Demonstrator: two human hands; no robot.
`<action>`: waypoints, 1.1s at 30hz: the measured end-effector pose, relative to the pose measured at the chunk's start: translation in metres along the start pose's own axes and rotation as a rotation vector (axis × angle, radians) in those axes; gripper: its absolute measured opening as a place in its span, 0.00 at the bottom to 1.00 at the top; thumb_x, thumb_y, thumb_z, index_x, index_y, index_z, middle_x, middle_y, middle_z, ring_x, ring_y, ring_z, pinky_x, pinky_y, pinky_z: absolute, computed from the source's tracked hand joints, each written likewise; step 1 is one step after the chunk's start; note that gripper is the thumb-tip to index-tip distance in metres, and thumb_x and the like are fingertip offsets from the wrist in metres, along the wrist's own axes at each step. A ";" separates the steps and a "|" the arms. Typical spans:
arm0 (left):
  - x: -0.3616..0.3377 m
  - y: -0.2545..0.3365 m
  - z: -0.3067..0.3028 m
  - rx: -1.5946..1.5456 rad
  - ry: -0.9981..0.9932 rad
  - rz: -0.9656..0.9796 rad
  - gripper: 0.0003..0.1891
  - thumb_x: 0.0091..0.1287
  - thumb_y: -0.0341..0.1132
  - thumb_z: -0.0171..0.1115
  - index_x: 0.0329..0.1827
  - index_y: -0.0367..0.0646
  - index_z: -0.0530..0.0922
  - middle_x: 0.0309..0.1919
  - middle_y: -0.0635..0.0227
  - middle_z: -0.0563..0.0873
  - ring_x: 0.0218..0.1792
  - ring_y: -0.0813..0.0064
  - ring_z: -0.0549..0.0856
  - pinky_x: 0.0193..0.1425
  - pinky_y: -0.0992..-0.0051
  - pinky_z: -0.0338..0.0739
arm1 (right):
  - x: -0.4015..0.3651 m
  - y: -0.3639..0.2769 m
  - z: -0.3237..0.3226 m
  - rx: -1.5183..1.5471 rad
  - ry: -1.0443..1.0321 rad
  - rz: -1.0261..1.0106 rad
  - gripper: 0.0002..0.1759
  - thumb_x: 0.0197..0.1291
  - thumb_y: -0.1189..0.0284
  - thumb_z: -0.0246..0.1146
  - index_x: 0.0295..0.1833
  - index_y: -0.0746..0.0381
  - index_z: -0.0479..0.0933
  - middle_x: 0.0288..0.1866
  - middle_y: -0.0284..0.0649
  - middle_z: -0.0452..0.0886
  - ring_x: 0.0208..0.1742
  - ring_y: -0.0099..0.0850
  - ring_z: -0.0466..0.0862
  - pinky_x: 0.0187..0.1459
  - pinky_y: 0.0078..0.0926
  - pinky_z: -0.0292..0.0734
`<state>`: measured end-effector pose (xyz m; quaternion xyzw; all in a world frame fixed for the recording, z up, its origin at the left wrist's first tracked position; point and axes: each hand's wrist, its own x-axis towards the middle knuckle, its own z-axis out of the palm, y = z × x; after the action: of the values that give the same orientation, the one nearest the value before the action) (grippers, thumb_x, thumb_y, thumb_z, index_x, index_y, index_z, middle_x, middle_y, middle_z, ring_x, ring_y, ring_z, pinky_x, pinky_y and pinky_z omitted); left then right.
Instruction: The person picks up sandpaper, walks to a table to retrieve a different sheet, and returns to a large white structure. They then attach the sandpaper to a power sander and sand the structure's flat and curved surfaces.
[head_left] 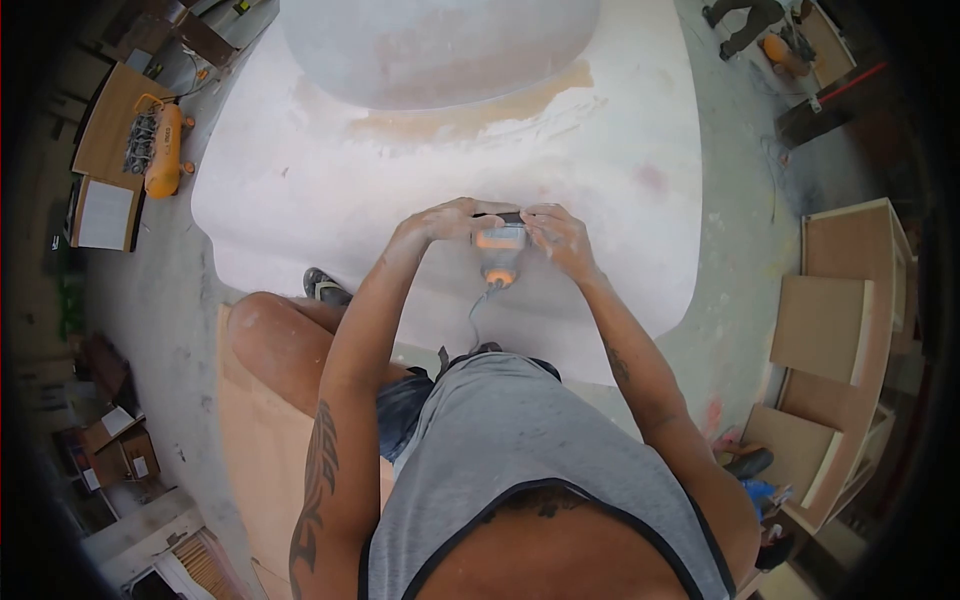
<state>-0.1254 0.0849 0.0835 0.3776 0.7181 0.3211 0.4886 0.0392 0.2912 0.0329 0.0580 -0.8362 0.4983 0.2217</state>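
An orange and grey corded power tool (500, 248) rests on a large white curved panel (620, 180), its cable running back toward my lap. My left hand (452, 218) grips the tool's left side at its dark front edge. On the opposite side, my right hand (560, 238) holds the tool with bent fingers. The tool's underside is hidden. Beyond the hands, a tan smeared patch (440, 125) borders a raised grey rounded section (440, 50) of the panel.
An orange compressor (162, 150) stands at the left beside a wooden board (108, 120). Wooden cabinets (835, 330) are on the right. Another person's legs (750, 22) show at the top right. A plywood sheet (250, 430) lies under my left leg.
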 end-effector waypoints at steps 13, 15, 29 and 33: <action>0.003 0.012 -0.002 0.094 -0.166 0.031 0.34 0.84 0.54 0.50 0.89 0.54 0.58 0.84 0.56 0.67 0.83 0.55 0.65 0.86 0.62 0.56 | -0.015 -0.006 0.006 0.299 0.016 0.287 0.14 0.67 0.83 0.67 0.57 0.66 0.88 0.60 0.44 0.86 0.59 0.37 0.86 0.63 0.32 0.82; 0.007 -0.003 0.004 0.061 -0.153 0.094 0.34 0.84 0.54 0.50 0.89 0.54 0.59 0.84 0.56 0.67 0.83 0.55 0.65 0.86 0.62 0.56 | -0.017 -0.009 0.015 0.142 0.113 0.225 0.19 0.72 0.76 0.66 0.67 0.64 0.83 0.67 0.45 0.82 0.65 0.37 0.83 0.64 0.33 0.81; -0.003 0.019 0.004 0.037 -0.197 0.073 0.32 0.83 0.49 0.52 0.88 0.57 0.60 0.86 0.63 0.65 0.84 0.60 0.63 0.87 0.64 0.53 | -0.072 -0.063 0.074 1.463 0.238 1.307 0.22 0.77 0.61 0.65 0.65 0.65 0.72 0.57 0.47 0.78 0.62 0.46 0.84 0.62 0.43 0.86; -0.005 0.023 0.010 0.062 -0.156 0.059 0.32 0.83 0.47 0.53 0.88 0.56 0.60 0.86 0.64 0.65 0.84 0.62 0.64 0.88 0.65 0.52 | -0.062 -0.056 0.079 1.352 0.229 1.341 0.12 0.75 0.72 0.63 0.56 0.66 0.73 0.47 0.40 0.78 0.46 0.36 0.89 0.47 0.30 0.93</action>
<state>-0.1093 0.0932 0.1022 0.4374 0.6761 0.2825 0.5214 0.0882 0.1875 0.0197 -0.3661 -0.2043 0.9012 -0.1096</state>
